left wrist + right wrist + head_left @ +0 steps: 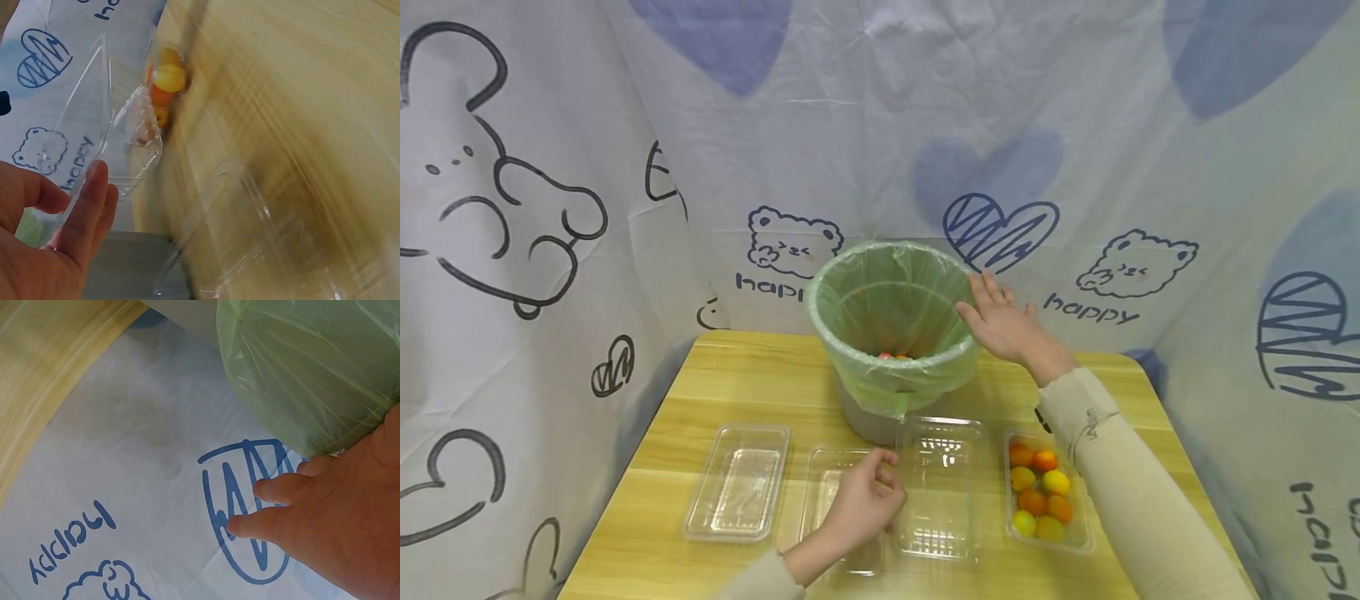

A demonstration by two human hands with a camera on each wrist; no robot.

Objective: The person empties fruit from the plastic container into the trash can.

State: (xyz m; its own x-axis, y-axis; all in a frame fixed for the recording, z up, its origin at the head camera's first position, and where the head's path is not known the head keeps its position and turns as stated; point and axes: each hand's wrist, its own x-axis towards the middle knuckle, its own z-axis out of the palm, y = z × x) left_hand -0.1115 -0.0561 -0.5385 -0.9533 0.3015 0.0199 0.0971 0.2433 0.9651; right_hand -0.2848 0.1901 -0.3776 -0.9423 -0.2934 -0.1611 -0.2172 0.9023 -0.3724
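Observation:
A clear plastic container [938, 500] is above the table's near middle, tilted in the left wrist view. My left hand [861, 504] pinches its edge between thumb and fingers. Behind it stands a bin [868, 421] lined with a thin green plastic bag [880, 387], folded over the rim. Small red and orange round things [895, 356] show at the bottom of the bin. My right hand [1006, 325] lies along the bin's right side with its fingers straight, close to the bag; the right wrist view shows the bag [312, 375] beside the fingers.
A clear container [1051, 500] of several small orange and yellow fruits stands at the right, under my right forearm. Another clear container [737, 483] sits at the left; one more [820, 492] lies partly behind my left hand. A printed cloth [880, 150] hangs around the wooden table [647, 517].

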